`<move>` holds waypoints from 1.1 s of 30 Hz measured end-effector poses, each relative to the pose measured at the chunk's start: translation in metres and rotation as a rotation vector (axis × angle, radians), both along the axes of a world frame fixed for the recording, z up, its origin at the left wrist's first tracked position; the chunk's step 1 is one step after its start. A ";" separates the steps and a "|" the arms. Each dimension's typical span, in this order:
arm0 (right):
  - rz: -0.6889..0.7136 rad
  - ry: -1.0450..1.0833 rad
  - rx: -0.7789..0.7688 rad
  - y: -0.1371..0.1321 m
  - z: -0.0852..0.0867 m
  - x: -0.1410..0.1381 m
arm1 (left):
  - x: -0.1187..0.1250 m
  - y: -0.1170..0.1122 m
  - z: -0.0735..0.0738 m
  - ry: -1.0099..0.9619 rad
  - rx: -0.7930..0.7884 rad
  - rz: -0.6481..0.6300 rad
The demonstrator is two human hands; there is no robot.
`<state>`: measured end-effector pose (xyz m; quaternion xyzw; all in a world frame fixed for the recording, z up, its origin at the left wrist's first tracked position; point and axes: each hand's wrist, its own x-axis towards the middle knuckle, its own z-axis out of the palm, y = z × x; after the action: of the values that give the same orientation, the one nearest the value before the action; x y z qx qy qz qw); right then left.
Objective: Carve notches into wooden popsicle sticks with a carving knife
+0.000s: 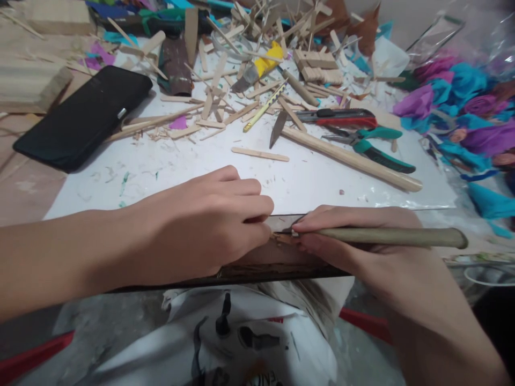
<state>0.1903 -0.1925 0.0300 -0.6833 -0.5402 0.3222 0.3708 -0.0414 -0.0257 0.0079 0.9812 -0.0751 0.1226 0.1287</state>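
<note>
My right hand (346, 230) grips a carving tool with a round, greenish wooden handle (386, 237). The handle points right, and its thin dark blade reaches left between my thumb and fingers, partly hidden. Close to the tip, my left hand (229, 220) is closed, knuckles up, over the front edge of the table. Whatever its fingers hold is hidden beneath them. Small brown wood bits (277, 236) lie in the narrow gap between both hands. A flat craft stick (260, 154) lies on the white sheet (201, 155) just beyond my left hand.
Behind are a hammer (354, 161), pliers (370, 145), a red-black utility knife (338, 116), a yellow patterned pencil (265, 107) and scattered craft sticks. A black phone (84, 115) is at left; wood blocks (28, 86) stand beside it. Crumpled coloured paper (466, 107) fills the right.
</note>
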 end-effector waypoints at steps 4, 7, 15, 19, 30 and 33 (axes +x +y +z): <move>0.001 0.014 0.002 0.002 0.000 0.000 | 0.000 0.000 0.000 0.004 -0.002 -0.001; 0.002 0.019 0.003 0.002 0.000 0.000 | 0.000 0.001 0.000 0.011 -0.008 -0.001; -0.001 0.014 0.000 0.001 0.001 -0.001 | 0.000 0.002 0.001 0.008 -0.005 -0.008; -0.005 -0.022 0.032 0.001 0.004 -0.006 | 0.000 0.002 0.001 0.004 -0.016 -0.018; -0.022 -0.035 -0.001 0.003 0.003 -0.008 | -0.001 -0.003 -0.002 -0.005 -0.024 0.010; -0.026 -0.015 -0.009 0.002 0.001 -0.005 | -0.002 -0.005 -0.002 0.001 -0.056 0.051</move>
<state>0.1858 -0.1906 0.0307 -0.6943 -0.5325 0.3147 0.3678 -0.0429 -0.0312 0.0060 0.9789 -0.0464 0.1273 0.1528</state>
